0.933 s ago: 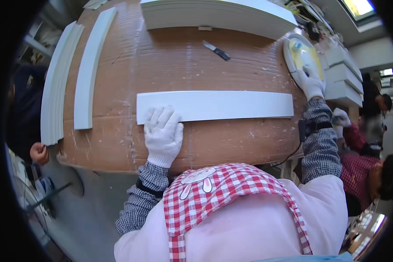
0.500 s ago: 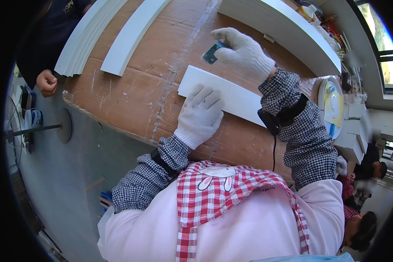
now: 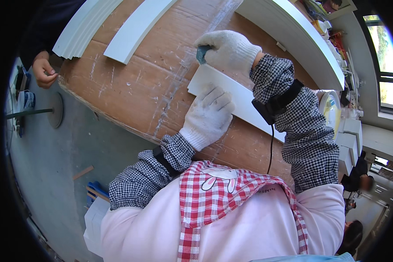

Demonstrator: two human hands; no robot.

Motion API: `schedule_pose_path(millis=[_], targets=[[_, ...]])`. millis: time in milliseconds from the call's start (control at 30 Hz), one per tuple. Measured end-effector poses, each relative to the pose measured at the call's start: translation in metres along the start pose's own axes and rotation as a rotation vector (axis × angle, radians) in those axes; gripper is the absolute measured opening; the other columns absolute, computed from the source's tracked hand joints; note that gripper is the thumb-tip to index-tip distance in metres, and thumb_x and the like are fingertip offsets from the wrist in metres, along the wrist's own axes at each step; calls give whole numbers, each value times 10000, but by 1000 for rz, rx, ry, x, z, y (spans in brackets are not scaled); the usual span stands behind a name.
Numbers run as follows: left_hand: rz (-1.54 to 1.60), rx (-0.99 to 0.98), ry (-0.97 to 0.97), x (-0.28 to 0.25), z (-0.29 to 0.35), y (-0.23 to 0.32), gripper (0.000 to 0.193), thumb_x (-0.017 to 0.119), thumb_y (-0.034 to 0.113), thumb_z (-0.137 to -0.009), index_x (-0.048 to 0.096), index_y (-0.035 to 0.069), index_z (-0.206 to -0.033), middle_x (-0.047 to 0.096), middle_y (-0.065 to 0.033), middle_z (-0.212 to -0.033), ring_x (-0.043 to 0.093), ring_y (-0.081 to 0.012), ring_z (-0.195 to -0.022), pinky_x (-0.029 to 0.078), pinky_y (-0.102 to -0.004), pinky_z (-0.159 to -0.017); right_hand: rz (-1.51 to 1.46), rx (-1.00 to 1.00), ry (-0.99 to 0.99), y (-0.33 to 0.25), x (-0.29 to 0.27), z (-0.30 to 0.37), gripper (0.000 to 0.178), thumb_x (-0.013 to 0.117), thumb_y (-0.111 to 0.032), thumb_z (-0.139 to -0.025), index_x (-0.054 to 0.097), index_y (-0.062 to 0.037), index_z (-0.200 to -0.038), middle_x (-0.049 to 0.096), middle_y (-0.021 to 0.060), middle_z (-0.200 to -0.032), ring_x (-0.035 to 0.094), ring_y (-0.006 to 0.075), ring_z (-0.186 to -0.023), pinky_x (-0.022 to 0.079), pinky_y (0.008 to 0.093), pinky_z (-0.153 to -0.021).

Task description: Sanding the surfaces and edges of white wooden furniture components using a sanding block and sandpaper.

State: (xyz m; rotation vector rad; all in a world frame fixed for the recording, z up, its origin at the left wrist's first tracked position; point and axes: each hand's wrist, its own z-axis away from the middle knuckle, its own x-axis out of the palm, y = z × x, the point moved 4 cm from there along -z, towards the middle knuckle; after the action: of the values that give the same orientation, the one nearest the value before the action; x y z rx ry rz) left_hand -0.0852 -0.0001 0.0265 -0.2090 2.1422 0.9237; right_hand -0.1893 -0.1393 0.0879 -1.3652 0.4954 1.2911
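Covering the wearer's chest: one red-and-white checked apron with a rabbit motif. Hanging from the strap on the right forearm: one black cable, passing close to the board's near edge.

Left hand, white-gloved: lying palm down on the board, fingers extending and slightly parting, pressing on its face and gripping nothing.

White board, one: lying flat on the brown-covered desk, slanting from upper left to lower right, the right forearm partly hiding it.

Right hand, white-gloved: hovering around the board's upper left end, fingers curling tightly round one small teal piece. Whether the piece is touching the board's corner, one cannot tell.

Risks, as judged: the board could be swivelling or sliding if the piece is pushing sideways harder than the palm is bearing down; the corner could be getting marked if the piece is tipping onto an edge; the cable could be catching on the board as the forearm is moving.

Lying beyond: one single white strip, one stack of strips at left, one tall board stack at right.
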Motion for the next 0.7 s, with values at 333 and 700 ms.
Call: schedule_pose_path(millis=[333, 700], targets=[[11, 10, 11, -1, 0, 0, 295, 706, 178, -800, 636, 109, -1078, 596, -98, -1185, 515, -330, -1235, 335, -525, -1167, -97, -12, 90, 1, 1, 1, 367, 600, -127, -888, 705, -105, -1238, 706, 144, -1192, 677, 278, -1071, 537, 351, -985], [3, 16, 0, -3, -2, 1, 290, 705, 172, -792, 645, 102, -1067, 604, -98, -1173, 525, -330, -1223, 347, -523, -1158, -122, 155, 132, 18, -9, 16, 405, 618, -217, -891, 684, -68, -1261, 705, 156, -1148, 677, 279, -1038, 549, 346, -946]])
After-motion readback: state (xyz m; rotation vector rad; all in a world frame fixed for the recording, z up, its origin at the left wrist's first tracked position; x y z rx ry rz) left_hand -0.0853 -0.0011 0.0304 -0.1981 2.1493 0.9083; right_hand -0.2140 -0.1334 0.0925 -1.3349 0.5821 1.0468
